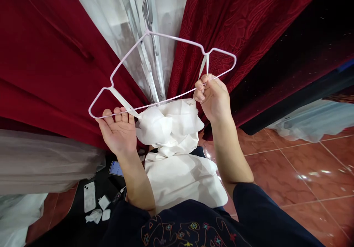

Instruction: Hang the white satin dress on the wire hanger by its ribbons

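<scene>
A pale pink hanger (177,38) hangs tilted in front of me. White straps of a white garment (182,121) loop over its notches on both sides, and the garment's lower part spreads over my lap. My left hand (120,129) is palm up under the hanger's lower left corner, its fingers apart and touching the bottom bar beside the left strap. My right hand (211,93) has its fingers bent together around the right strap at the bottom bar.
Red curtains (55,55) flank a white metal rack (151,69). At the lower left, a phone (116,168), a white phone-shaped item (89,197) and a charger (104,202) lie on a black surface. Red tiles (276,169) cover the floor at right.
</scene>
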{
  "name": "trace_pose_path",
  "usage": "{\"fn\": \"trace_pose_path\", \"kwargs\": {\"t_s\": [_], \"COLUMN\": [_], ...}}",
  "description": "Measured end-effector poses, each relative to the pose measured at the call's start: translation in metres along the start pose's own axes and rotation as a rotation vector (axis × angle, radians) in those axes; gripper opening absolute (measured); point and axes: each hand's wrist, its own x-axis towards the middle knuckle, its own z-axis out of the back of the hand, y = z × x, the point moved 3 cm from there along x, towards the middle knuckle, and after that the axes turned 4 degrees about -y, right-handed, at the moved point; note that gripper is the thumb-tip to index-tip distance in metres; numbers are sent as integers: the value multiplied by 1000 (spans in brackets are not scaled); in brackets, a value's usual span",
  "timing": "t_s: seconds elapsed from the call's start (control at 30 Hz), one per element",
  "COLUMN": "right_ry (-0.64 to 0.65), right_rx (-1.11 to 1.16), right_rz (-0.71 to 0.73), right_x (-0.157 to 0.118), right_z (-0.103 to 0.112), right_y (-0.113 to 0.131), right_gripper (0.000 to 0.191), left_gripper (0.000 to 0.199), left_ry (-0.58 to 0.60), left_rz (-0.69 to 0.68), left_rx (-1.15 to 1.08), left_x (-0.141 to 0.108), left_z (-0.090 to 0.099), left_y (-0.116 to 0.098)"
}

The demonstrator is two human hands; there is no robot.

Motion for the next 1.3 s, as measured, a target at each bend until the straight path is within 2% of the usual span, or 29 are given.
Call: {"fn": "trace_pose_path", "kwargs": {"t_s": [0.17, 0.3, 0.47, 0.83, 1.03, 1.3], "right_ry": [-3, 11, -8, 33, 70, 105], "right_rx": [17, 67, 91, 127, 96, 130], "right_rz": [-61, -73, -86, -105, -110, -100], "right_x": [2, 0, -3, -11, -12, -17], "right_z": [-2, -5, -8, -11, -7, -3], "right_y": [-7, -11, -9, -9, 2, 8], "right_gripper": [40, 41, 45, 47, 43, 35], "left_gripper": [27, 21, 30, 35, 37, 35], "left_ry": [14, 38, 112, 156, 197, 259], "left_rz": [-12, -96, -137, -78, -143, -163], "left_rx": [69, 184, 297, 271, 391, 373], "left_x": [-5, -11, -16, -19, -30, -48], "left_z": [-1, -4, -7, -10, -14, -24], "left_y": [-7, -12, -11, -5, 0, -18]}}
